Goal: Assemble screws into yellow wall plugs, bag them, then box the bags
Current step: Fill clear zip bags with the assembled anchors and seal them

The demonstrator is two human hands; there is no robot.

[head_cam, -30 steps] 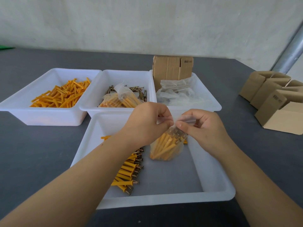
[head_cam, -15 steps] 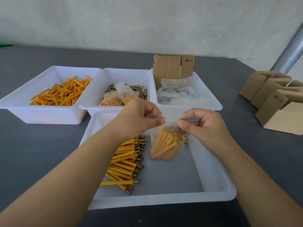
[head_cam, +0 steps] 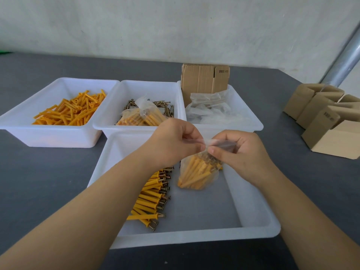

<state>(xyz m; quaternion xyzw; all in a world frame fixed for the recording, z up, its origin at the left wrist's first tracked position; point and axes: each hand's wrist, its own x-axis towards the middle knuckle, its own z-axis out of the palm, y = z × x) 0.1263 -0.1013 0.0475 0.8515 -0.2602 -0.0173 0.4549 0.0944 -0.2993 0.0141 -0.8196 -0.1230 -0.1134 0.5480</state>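
Both hands pinch the top of a clear bag (head_cam: 196,172) of plugged screws above the near tray (head_cam: 253,199): left hand (head_cam: 175,141) fingers curled on its left edge, right hand (head_cam: 241,149) fingers on its right. Loose assembled plugs (head_cam: 152,199) lie in the tray beside it

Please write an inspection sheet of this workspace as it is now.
Surface: dark grey table.
Job's things: clear plastic bag of yellow plugs with screws, held above the near white plastic tray; assembled plugs in that tray; loose yellow plugs; brass screws; another filled bag; empty bags; brown cardboard boxes.
Clutter: nothing seen.
Hands: left hand and right hand pinch the bag's top.
Cables: nothing seen.
Surroundings: pale wall, metal pipe.
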